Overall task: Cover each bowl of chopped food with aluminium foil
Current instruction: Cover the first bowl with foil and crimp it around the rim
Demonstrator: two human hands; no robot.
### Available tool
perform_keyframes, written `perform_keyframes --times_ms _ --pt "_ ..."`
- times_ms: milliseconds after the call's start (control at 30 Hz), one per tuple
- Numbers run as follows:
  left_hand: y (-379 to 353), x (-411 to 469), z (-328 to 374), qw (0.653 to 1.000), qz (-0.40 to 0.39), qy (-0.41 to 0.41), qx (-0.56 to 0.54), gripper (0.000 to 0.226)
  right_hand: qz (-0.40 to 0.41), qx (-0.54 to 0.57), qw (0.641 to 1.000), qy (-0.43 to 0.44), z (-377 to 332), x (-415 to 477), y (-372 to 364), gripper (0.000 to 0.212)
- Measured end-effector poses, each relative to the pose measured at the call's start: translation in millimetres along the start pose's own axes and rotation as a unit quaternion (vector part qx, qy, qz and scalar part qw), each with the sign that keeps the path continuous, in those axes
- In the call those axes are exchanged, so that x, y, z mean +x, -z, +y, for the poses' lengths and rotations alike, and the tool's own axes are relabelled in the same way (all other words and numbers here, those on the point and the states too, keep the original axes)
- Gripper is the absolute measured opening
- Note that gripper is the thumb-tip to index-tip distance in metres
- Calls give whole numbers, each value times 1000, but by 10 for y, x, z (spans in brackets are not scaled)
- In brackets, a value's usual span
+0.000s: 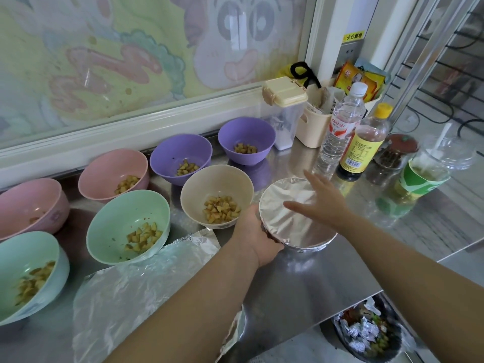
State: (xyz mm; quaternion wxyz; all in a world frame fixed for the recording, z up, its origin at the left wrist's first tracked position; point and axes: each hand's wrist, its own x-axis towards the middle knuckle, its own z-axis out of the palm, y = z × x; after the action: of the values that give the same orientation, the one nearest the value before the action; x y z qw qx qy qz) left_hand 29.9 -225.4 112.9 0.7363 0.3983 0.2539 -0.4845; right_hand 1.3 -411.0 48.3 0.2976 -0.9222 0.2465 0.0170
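Steel counter carries everything. A crumpled aluminium foil sheet lies at 7 o'clock in view. The foil-covered bowl stands just right of centre, at 3 o'clock from the uncovered beige bowl of chopped food. The left hand grips the covered bowl's 9 o'clock side, curled round its wall. The right hand is spread, fingers straight, over the foil top; contact cannot be told.

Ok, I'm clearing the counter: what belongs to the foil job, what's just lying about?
Job: foil-covered bowl, seven uncovered bowls, foil sheet.
Lying about: water bottle, sauce bottle, lidded container, beige basket, spice jar, drink cup.
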Motion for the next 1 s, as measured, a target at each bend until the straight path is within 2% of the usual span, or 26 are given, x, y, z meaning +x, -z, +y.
perform_keyframes --times_ms 67,133,167,233,300,333,400,500,567,700,833,933,1000 --pt "26 75 -1 1000 7 -17 4 32 110 132 984 -38 75 -186 8 102" --pt "64 178 -21 999 17 -22 21 31 199 283 928 -139 156 -455 -131 74" --pt "78 231 -44 999 24 -24 27 31 220 350 887 -205 174 -595 -254 70" --pt "104 297 -103 998 41 -33 45 29 224 459 801 -312 198 -823 -574 67" --pt "127 346 -153 996 46 -52 61 30 207 550 723 -363 79 -954 -763 44" --pt "140 375 -167 995 47 -62 68 34 195 584 696 -370 1 -987 -802 29" --pt "141 426 -186 992 54 -72 86 40 163 616 676 -369 -116 -991 -772 9" --pt "117 487 -214 991 66 -79 81 44 137 629 670 -370 -140 -913 -725 16" --pt "99 490 -218 992 70 -85 65 44 130 638 658 -378 -138 -864 -705 11" --pt "67 528 -231 993 82 -83 33 45 151 659 612 -410 -155 -773 -631 9" --pt "-8 604 -298 989 116 -84 18 48 153 658 630 -384 -101 -628 -551 17" --pt "-25 628 -315 989 116 -81 42 42 157 678 604 -390 -158 -611 -568 9" --pt "-18 629 -305 990 107 -76 49 38 143 703 580 -385 -225 -629 -597 11"
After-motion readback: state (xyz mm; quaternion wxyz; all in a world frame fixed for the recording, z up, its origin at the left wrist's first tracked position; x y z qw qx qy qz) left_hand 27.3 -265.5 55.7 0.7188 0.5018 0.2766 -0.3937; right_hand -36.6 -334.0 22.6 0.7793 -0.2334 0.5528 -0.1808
